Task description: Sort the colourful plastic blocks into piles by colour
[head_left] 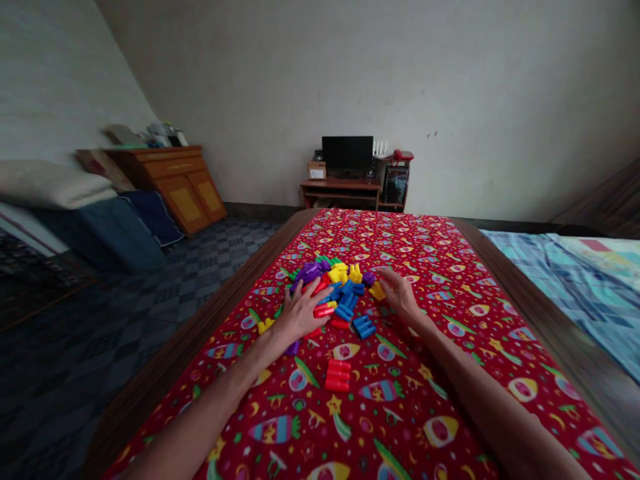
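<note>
A heap of small plastic toy blocks lies on the red patterned tablecloth (385, 233). My left hand (300, 312) rests over its left side with the fingers spread, partly hiding the pieces below. Around those fingertips are purple blocks (310, 269), red blocks and blue blocks (348, 293). On the heap's right side, my right hand (399, 291) is open with bent fingers, beside a yellow block (377, 291) and a purple block (369, 278). Whether its thumb touches the yellow one, I cannot tell. Closer to me lie a ridged blue block (364, 327) and a ridged red block (338, 375).
The cloth covers a long table with a dark wooden edge (480, 253). Beyond it stands a desk (340, 184) with a monitor (347, 153). A wooden cabinet (185, 190) is at the left, and a bed with a blue checked sheet (565, 280) at the right.
</note>
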`<state>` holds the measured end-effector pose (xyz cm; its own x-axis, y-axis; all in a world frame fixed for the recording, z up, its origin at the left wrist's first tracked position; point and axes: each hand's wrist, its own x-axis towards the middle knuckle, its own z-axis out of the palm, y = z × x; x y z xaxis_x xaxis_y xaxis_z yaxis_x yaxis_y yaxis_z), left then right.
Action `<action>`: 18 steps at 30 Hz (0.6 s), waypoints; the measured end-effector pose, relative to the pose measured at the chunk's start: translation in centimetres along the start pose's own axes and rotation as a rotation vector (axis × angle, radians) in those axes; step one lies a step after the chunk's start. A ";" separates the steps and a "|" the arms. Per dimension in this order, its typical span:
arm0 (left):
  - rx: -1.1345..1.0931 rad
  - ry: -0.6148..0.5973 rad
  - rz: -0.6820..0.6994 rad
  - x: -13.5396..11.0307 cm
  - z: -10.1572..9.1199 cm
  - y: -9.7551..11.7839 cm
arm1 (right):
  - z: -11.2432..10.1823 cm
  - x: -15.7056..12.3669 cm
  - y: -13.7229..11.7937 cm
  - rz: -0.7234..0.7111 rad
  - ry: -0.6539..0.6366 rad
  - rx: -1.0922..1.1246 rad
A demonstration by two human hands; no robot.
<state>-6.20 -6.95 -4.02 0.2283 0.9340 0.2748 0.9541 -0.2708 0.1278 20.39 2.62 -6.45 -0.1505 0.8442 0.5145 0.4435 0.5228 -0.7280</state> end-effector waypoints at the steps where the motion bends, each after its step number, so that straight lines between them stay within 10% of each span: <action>1: -0.016 -0.006 -0.018 1.0 0.1 -0.7 | -0.4 0.0 0.9 0.038 0.016 -0.024; 11: -0.075 0.035 -0.170 9.3 -1.1 -3.6 | -1.0 0.2 2.3 0.190 0.042 -0.154; 18: -0.140 -0.130 0.005 13.0 0.2 2.0 | -0.6 0.2 2.3 0.119 0.076 -0.153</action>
<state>-1.26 4.71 -0.43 0.2647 0.9524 0.1510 0.9188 -0.2967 0.2605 21.94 3.88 -7.71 -0.0245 0.8843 0.4663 0.5844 0.3911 -0.7110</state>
